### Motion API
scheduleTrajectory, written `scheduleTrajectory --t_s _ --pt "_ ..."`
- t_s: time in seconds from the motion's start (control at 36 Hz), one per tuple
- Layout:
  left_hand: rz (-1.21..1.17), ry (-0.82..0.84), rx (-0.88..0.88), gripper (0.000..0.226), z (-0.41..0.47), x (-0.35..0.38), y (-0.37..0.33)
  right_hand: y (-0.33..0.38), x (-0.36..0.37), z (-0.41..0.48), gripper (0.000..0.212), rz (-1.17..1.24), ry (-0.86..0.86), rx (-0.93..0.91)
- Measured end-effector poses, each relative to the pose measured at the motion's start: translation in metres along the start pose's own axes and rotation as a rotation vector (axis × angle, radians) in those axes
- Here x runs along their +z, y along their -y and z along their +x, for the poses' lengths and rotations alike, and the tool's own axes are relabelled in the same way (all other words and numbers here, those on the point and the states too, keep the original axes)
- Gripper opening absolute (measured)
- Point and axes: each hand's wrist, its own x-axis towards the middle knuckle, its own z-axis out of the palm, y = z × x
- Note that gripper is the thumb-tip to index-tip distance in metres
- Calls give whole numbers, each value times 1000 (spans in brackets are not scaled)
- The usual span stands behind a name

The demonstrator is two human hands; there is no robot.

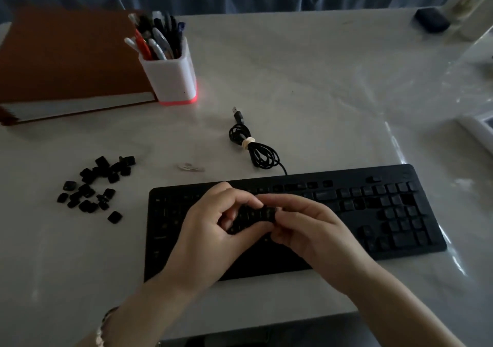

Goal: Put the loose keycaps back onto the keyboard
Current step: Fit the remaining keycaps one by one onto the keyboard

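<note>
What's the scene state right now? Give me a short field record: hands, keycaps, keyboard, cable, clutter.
left hand: pinches held keycap, over keyboard
right hand: pinches the same keycap from the other side
held keycap: black, between both hands, not yet seated
loose keycaps: black pile on table, left of keyboard
keyboard: black, gaps visible in right section; left section too dark to tell
cable: coiled, banded, USB plug lying free
clutter: pen holder, brown folder far left
</note>
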Motion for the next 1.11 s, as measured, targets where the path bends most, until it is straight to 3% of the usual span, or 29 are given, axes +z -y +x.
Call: scheduleTrajectory --t_s 0.31,0.58,0.81,0.92,1.11 --pt "-138 67 22 32 10 13 -11 8 -13 -6 11 56 -50 -47" --pt "-17 -99 131 21 13 20 -15 4 -17 -10 8 93 -86 -116" --pt "6 12 144 18 12 34 -9 7 -22 -17 27 -350 -253 -199" --pt "95 118 152 24 12 47 -5 3 -44 -19 15 -485 -317 -171" --pt "282 165 96 29 15 65 -2 12 -112 -32 27 -913 -580 -243"
